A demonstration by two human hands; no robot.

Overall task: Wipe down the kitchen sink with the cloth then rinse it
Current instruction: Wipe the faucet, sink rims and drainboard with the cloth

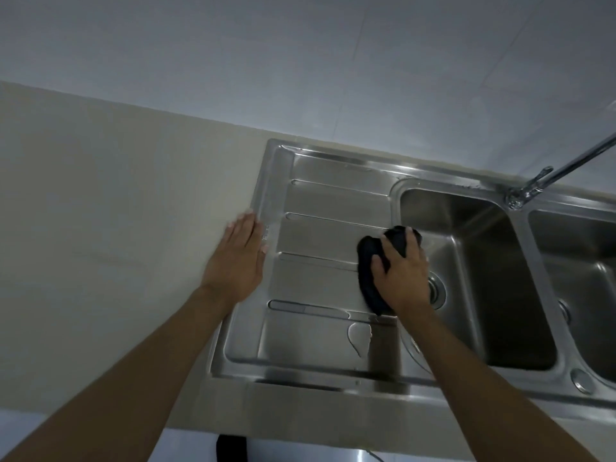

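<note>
A stainless steel sink [320, 201] with a ribbed drainboard on the left and two basins on the right is set into a beige counter. My right hand [401, 278] presses a dark cloth [370, 281] against the drainboard's right end, at the rim of the left basin [473, 268]. The cloth bunches out above and below my fingers. My left hand [238, 258] lies flat, fingers together, on the counter at the sink's left edge, holding nothing. A small puddle of water [360, 338] sits on the drainboard near the front.
A chrome tap [533, 185] rises from the back rim between the basins and slants up to the right. The second basin [586, 295] runs off the right edge. The beige counter [116, 211] stretches left. A pale tiled wall stands behind. A dark object [231, 448] shows below the counter's front edge.
</note>
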